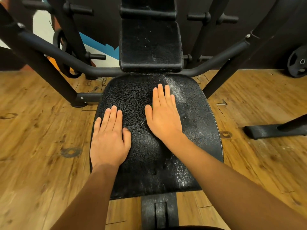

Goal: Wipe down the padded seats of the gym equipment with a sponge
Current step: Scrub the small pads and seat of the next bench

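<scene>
A black padded seat (pixel 196 117) fills the middle of the view, wet and streaked with white foam along its right side. My left hand (pixel 110 138) lies flat on the seat's left half, fingers straight. My right hand (pixel 163 113) presses flat near the seat's middle, fingers pointing toward the backrest. A thin green edge of the sponge (pixel 151 106) peeks out beside the thumb; the rest of the sponge is hidden under the palm. The black padded backrest (pixel 150 47) rises behind the seat, also flecked with white.
Black steel frame tubes (pixel 54 53) run behind and to both sides of the seat. A frame foot (pixel 265 131) lies on the wooden floor at right. A weight plate (pixel 297 62) leans at the far right. The seat's support post (pixel 160 211) sits below.
</scene>
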A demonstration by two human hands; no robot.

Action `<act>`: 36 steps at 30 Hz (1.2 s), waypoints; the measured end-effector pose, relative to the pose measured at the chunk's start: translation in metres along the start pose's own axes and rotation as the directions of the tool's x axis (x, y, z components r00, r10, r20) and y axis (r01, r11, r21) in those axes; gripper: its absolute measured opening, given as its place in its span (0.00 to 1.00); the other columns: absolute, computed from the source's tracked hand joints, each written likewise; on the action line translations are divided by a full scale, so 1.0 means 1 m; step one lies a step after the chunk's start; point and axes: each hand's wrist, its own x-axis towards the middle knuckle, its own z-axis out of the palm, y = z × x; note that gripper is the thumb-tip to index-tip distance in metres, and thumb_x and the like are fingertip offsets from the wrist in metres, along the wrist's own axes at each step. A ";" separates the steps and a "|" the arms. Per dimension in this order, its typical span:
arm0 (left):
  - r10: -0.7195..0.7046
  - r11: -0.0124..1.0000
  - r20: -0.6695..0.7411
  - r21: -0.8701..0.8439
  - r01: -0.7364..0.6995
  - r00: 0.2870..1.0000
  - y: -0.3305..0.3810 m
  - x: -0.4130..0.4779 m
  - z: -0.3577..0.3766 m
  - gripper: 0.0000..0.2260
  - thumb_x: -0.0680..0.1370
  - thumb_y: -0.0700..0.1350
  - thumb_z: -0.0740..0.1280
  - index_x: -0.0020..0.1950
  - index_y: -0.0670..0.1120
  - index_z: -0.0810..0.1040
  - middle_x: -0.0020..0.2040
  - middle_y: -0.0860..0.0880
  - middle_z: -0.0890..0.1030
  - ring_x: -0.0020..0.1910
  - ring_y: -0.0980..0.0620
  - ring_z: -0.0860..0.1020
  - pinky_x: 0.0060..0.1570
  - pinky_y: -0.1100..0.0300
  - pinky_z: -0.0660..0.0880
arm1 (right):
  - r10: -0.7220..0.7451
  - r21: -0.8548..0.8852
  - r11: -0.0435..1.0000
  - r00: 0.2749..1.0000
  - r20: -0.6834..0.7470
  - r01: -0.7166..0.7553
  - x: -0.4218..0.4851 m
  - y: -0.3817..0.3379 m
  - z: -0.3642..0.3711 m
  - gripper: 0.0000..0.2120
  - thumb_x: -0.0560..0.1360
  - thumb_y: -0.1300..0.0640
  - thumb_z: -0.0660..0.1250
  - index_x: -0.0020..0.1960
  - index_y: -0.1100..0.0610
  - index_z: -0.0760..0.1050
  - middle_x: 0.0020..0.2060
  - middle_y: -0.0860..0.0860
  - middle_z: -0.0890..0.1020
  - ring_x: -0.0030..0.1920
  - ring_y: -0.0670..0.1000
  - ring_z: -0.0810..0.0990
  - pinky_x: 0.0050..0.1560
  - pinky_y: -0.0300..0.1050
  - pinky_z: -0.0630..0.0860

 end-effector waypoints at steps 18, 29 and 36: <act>-0.002 1.000 -0.013 0.006 0.002 1.000 0.000 0.000 0.000 0.27 0.81 0.50 0.51 0.79 0.43 0.64 0.81 0.45 0.62 0.81 0.48 0.57 0.79 0.47 0.52 | -0.089 -0.021 0.996 0.995 0.043 0.090 -0.042 0.003 0.000 0.31 0.86 0.47 0.49 0.83 0.61 0.48 0.83 0.56 0.46 0.82 0.55 0.38 0.82 0.54 0.41; 0.004 1.000 -0.035 -0.009 -0.005 0.999 0.001 -0.001 -0.001 0.27 0.81 0.49 0.52 0.79 0.42 0.65 0.80 0.45 0.62 0.80 0.47 0.58 0.79 0.47 0.53 | -0.300 -0.112 0.944 0.949 0.095 0.310 -0.112 0.014 0.005 0.30 0.85 0.47 0.52 0.83 0.61 0.53 0.83 0.56 0.50 0.82 0.54 0.40 0.82 0.52 0.42; 0.002 1.000 -0.026 -0.011 -0.002 1.000 0.001 -0.001 -0.001 0.27 0.81 0.49 0.52 0.79 0.42 0.65 0.80 0.45 0.62 0.81 0.47 0.58 0.79 0.47 0.53 | -0.213 -0.102 0.971 0.976 0.044 0.216 -0.101 0.010 0.003 0.30 0.86 0.47 0.49 0.83 0.62 0.50 0.83 0.57 0.49 0.82 0.54 0.40 0.82 0.52 0.42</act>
